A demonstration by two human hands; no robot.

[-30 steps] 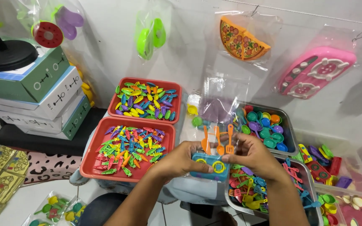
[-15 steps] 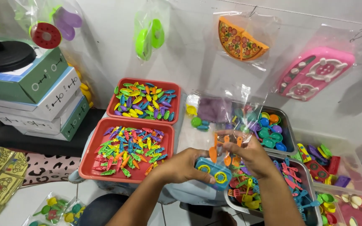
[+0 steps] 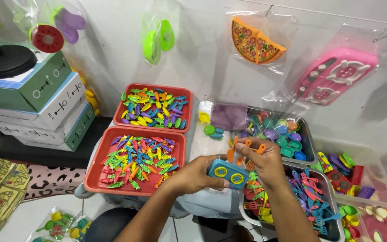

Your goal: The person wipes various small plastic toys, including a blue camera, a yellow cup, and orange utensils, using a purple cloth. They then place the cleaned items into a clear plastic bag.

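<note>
The left hand (image 3: 198, 175) is curled closed around one end of a small blue plastic toy stove with two yellow ring burners (image 3: 226, 174), thumb on top. The right hand (image 3: 265, 163) pinches a bunch of orange plastic toy utensils (image 3: 242, 150) between closed fingers, and its heel rests against the stove's other end. The step in hand looks like gathering a toy set: stove and utensils held together just above the trays. Keeping the pieces together calls for a firm pinch, since the thin handles fan out loosely.

At nine o'clock from the hands sits a red plastic tray of tiny multicoloured toy pieces (image 3: 96, 179); at eleven o'clock a second red tray of coloured leaf-shaped pieces (image 3: 119, 110). At one o'clock stands a grey metal tray of round toy cups (image 3: 307, 141), and at four o'clock another grey tray of toy cutlery (image 3: 323, 179).
</note>
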